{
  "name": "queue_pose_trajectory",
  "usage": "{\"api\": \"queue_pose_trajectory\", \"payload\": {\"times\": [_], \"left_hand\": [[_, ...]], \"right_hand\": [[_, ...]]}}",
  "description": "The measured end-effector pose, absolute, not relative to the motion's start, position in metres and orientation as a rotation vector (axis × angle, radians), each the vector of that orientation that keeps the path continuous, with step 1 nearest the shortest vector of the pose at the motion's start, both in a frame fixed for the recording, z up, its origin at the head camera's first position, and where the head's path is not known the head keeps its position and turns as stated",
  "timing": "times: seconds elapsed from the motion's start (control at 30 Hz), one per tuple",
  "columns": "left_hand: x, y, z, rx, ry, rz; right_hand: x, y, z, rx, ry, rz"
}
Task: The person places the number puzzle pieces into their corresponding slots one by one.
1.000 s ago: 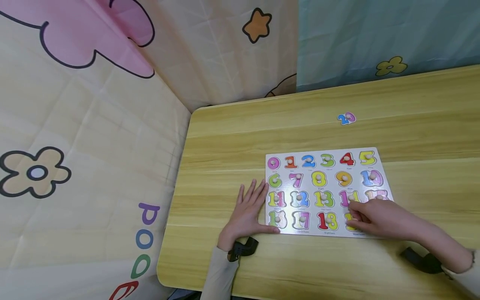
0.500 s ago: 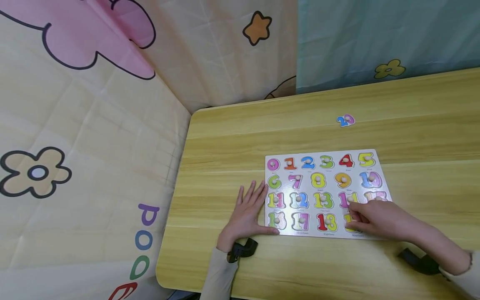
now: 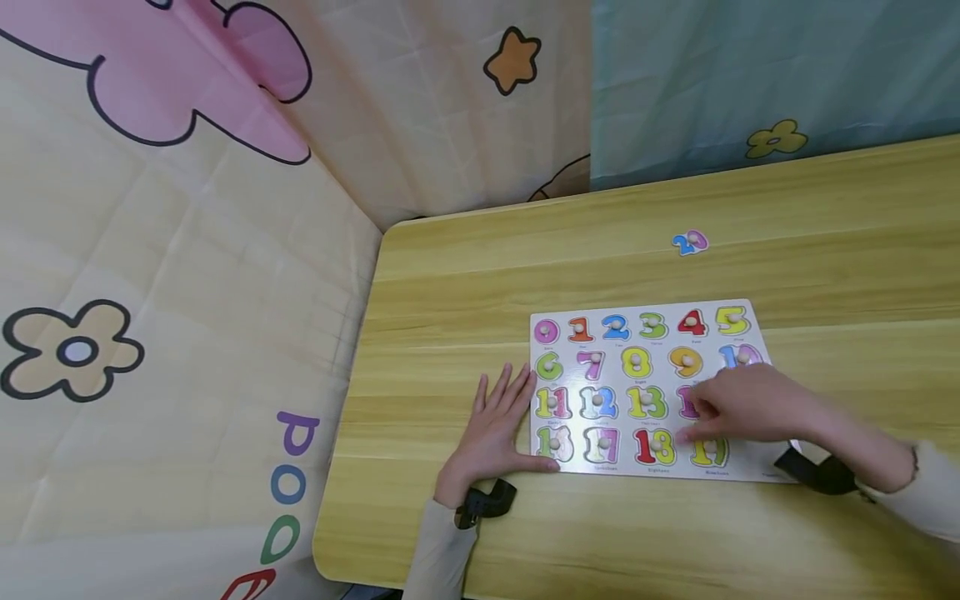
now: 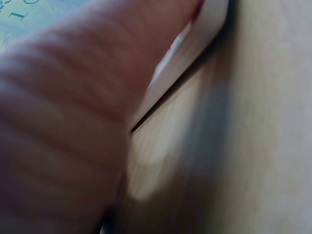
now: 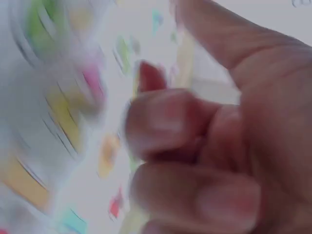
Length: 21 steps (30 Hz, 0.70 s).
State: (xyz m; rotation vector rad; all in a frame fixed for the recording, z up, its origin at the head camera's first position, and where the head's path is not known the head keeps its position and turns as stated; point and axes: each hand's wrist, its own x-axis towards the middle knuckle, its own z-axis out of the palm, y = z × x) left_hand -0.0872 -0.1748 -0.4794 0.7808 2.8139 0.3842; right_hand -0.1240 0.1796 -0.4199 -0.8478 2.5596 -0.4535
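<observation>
A white number puzzle board (image 3: 671, 343) lies on the wooden table (image 3: 525, 267), with coloured pegged number pieces seated in it. My left hand (image 3: 495, 425) rests flat at the board's left edge, thumb on the board by the 16. In the left wrist view that hand (image 4: 63, 122) fills the frame next to the board's edge (image 4: 195, 44). My right hand (image 3: 742, 404) hovers over the 14 and 15, hiding them, fingers loosely curled and holding nothing I can see. The yellow 19 piece (image 3: 709, 452) sits in its slot just below it. The right wrist view is blurred, showing curled fingers (image 5: 195, 146).
A loose blue and pink 20 piece (image 3: 691, 242) lies on the table beyond the board. Patterned fabric walls stand close on the left (image 3: 187, 292) and behind (image 3: 750, 83). The table's left edge runs near the left hand.
My right hand has lifted off the 19 piece and moved up and back over the 14 and 15. The 19 now shows in its slot. The left hand has stayed put.
</observation>
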Motion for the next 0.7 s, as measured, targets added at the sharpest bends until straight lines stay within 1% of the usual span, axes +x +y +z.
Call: {"api": "queue_pose_trajectory", "payload": {"times": [0.13,0.27,0.37,0.5,0.7], "left_hand": [[-0.087,-0.174,-0.481,0.777,2.813,0.392],[-0.087,-0.175,-0.483,0.790,2.829,0.395],[-0.087,-0.175,-0.484,0.797,2.838,0.388],[-0.087,-0.175,-0.485,0.796,2.828,0.375],[-0.088,-0.175,-0.483,0.795,2.829,0.370]], "right_hand": [[-0.178,0.185,-0.411,-0.741,2.636,-0.574],[-0.236,0.199,-0.414,-0.590,2.791,-0.656],[-0.268,0.208,-0.418,-0.449,2.858,-0.666],[-0.291,0.214,-0.421,-0.322,2.849,-0.658],[-0.307,0.215,-0.430,-0.273,2.832,-0.656]]}}
